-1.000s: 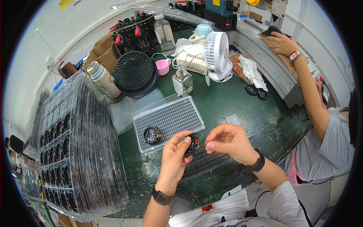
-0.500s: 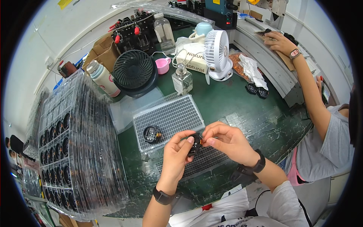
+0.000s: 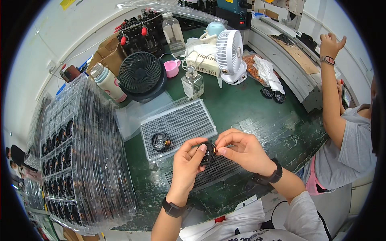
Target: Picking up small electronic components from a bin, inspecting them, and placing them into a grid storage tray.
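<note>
Between the thumb and fingers of my left hand (image 3: 185,162) is a black watch case (image 3: 208,154), tilted up, with small pale dots on its face. My right hand (image 3: 246,150) is closed in a pinch at the case's right edge, beside a small orange tab; what lies between those fingertips is too small to make out. A second black watch case (image 3: 159,141), with an orange-gold tab, lies on a white sheet with rows of small black pieces (image 3: 183,118). Under my hands lies another sheet of such pieces (image 3: 217,172), partly hidden.
Stacked clear trays (image 3: 92,160) with black round parts stand at the left. Behind the sheets are a black fan (image 3: 142,76), a glass pump bottle (image 3: 193,84), a pink cup (image 3: 172,68) and a white fan (image 3: 230,54). A co-worker's hand (image 3: 331,46) is raised at the far right.
The co-worker's hand has lifted off the grey machine bed and moved right. My hands and the watch case between them have stayed nearly still.
</note>
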